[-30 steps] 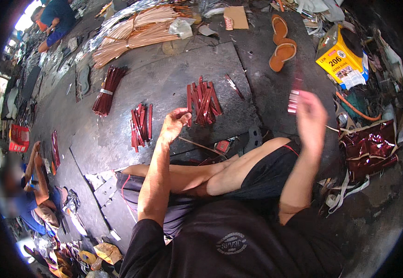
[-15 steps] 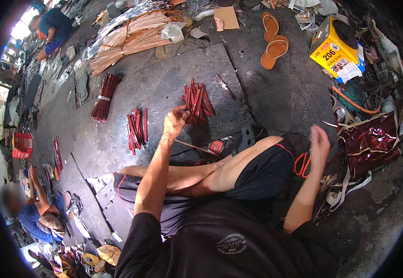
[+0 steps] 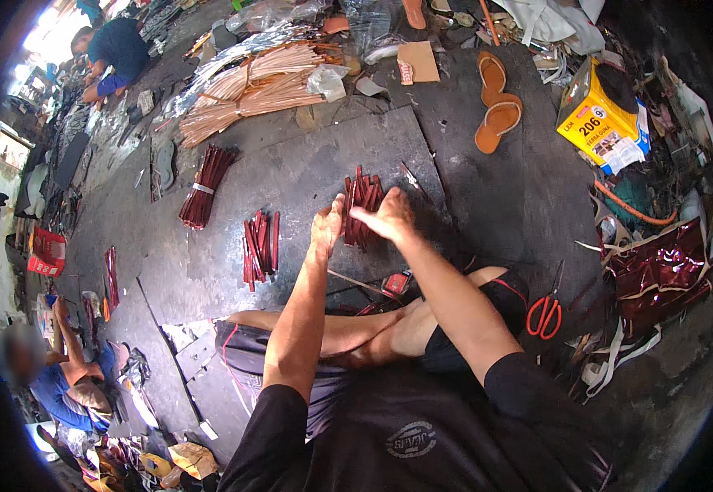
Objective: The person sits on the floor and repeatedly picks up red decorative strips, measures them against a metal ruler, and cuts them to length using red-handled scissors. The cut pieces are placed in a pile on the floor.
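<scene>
A loose pile of shiny dark red strips lies on the dark board before me. My left hand is at its left side, fingers stretched out along the strips. On the right side is my right hand, its thumb spread toward the left hand and its fingers at the strips' edge. The hands flank the pile, and part of it is hidden behind them. A smaller heap of red strips lies left of my left hand. Farther left is a bundle of longer red strips with a pale band around it.
Orange-handled scissors lie by my right knee, and a red tape measure near my shins. A slim tool rests beyond the pile. Sandals, a yellow box and tan strip bundles lie farther off. Two people sit at left.
My right hand has swung in from above the scissors to the right side of the strip pile. My left hand has straightened its fingers along the left side. The view has shifted slightly.
</scene>
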Motion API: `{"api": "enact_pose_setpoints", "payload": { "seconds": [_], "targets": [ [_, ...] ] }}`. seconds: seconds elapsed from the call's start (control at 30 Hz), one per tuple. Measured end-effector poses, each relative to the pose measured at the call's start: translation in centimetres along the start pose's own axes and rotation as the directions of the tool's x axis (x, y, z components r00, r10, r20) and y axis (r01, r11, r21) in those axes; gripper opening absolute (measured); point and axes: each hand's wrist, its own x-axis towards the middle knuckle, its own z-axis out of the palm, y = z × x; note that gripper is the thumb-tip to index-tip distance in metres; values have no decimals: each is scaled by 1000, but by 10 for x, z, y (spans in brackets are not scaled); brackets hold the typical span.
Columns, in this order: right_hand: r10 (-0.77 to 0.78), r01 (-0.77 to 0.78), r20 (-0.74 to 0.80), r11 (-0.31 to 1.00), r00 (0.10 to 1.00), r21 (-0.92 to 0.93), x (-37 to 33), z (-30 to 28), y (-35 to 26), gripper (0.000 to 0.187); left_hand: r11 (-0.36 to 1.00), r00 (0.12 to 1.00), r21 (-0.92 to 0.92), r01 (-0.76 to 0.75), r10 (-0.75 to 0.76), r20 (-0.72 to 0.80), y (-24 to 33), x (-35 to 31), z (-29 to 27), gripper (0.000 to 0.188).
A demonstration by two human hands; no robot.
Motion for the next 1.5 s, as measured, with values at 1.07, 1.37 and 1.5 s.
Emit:
{"api": "enact_pose_setpoints", "payload": {
  "seconds": [1.07, 1.37, 1.5],
  "targets": [
    [-553, 559, -123, 757, 824, 337, -43, 72, -26, 83, 825, 783, 31, -565, 547, -295, -20, -55, -7, 54],
    [-434, 432, -67, 848, 899, 307, -39, 58, -40, 74, 941, 959, -191, -279, 261, -114, 27, -43, -40, 49],
    [-261, 262, -24, 963, 965, 63, -16, 31, -67, 74, 913, 803, -70, -402, 315, -506, 48, -72, -71, 77]
  ]
}}
